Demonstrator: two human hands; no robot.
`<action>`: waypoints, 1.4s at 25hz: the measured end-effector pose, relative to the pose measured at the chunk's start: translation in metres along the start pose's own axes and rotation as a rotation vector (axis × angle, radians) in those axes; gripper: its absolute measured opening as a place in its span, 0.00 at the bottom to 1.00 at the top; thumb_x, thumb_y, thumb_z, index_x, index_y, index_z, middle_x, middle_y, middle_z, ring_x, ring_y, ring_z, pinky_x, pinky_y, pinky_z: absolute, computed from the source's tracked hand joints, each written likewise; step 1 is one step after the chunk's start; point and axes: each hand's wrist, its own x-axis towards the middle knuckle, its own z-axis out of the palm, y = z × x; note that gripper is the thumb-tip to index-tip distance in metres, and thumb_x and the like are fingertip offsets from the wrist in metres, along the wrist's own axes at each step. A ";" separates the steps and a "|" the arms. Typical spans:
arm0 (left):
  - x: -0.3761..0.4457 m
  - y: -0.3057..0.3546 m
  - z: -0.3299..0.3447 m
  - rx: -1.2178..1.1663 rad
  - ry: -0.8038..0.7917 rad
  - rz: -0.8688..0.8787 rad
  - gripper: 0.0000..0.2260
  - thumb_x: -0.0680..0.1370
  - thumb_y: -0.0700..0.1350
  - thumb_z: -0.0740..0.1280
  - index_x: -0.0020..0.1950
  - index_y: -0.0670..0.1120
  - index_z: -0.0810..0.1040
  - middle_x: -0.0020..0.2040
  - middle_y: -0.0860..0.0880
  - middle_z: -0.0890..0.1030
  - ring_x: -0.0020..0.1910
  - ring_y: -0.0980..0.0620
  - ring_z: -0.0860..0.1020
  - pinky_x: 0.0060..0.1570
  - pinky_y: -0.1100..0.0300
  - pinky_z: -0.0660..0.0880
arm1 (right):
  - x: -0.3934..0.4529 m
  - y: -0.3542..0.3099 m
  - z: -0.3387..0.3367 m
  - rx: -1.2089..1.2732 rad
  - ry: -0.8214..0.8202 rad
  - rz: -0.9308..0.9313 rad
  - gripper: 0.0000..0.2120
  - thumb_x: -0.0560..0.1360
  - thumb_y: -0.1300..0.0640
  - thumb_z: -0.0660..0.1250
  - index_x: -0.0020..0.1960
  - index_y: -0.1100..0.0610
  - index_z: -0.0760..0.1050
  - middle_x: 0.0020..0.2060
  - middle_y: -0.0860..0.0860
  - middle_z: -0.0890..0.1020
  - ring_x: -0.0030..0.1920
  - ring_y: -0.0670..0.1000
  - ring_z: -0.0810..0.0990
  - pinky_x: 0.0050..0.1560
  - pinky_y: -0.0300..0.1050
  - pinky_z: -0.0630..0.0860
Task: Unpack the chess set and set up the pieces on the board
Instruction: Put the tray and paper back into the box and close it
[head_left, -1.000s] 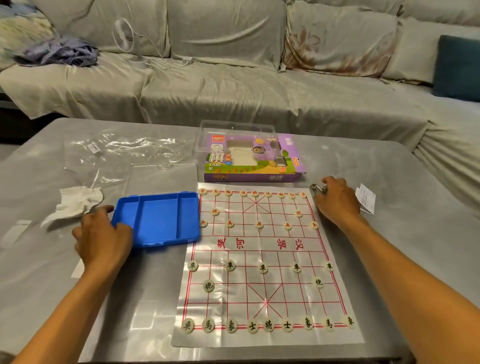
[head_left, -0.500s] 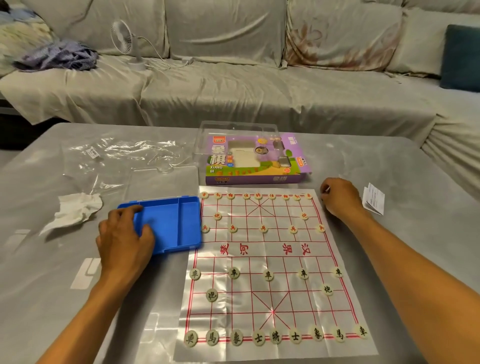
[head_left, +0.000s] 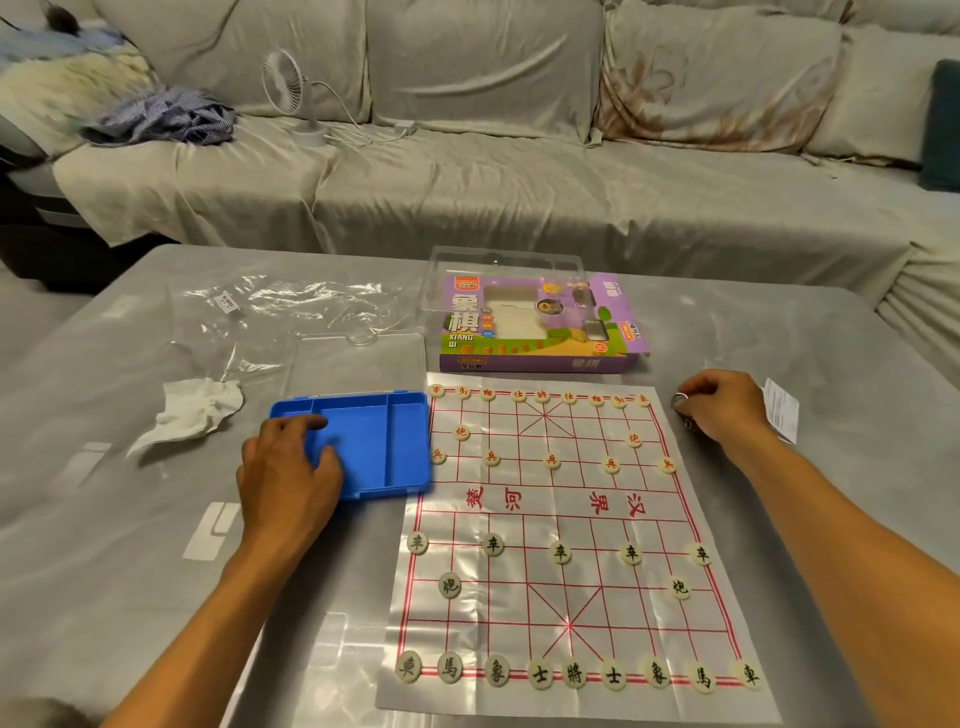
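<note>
The left hand (head_left: 288, 470) is resting with spread fingers on the blue tray (head_left: 379, 441). The right hand (head_left: 719, 408) is curling around a metal key ring (head_left: 679, 400) beside the xiangqi board (head_left: 561, 519).

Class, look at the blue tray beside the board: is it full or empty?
Empty. The blue tray shows only bare compartment floors; the left hand rests on its near corner, and the pieces sit on the board.

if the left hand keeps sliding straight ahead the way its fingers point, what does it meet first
The left hand lies on the blue tray, fingers pointing away and slightly right. Going on, it would probably meet the tray's far wall first, then the clear lid behind it.
</note>
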 end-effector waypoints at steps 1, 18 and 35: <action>0.000 0.000 0.000 -0.004 -0.001 -0.003 0.16 0.77 0.43 0.66 0.64 0.47 0.74 0.65 0.42 0.72 0.63 0.41 0.69 0.61 0.45 0.68 | -0.004 -0.002 -0.001 0.060 0.011 0.022 0.06 0.76 0.58 0.69 0.53 0.55 0.79 0.49 0.55 0.82 0.42 0.53 0.79 0.40 0.42 0.73; -0.002 0.009 -0.009 -0.149 -0.063 -0.081 0.18 0.76 0.39 0.64 0.65 0.48 0.72 0.66 0.46 0.69 0.64 0.45 0.68 0.62 0.52 0.67 | -0.170 -0.167 0.144 -0.084 -0.463 -0.525 0.09 0.73 0.64 0.71 0.53 0.57 0.80 0.51 0.52 0.82 0.51 0.52 0.80 0.52 0.43 0.76; -0.001 0.007 -0.008 -0.175 -0.062 -0.109 0.18 0.76 0.38 0.63 0.65 0.48 0.72 0.66 0.46 0.68 0.64 0.46 0.68 0.60 0.53 0.68 | -0.164 -0.155 0.140 0.073 -0.566 -0.439 0.08 0.76 0.66 0.67 0.52 0.57 0.79 0.42 0.53 0.83 0.37 0.50 0.83 0.39 0.42 0.81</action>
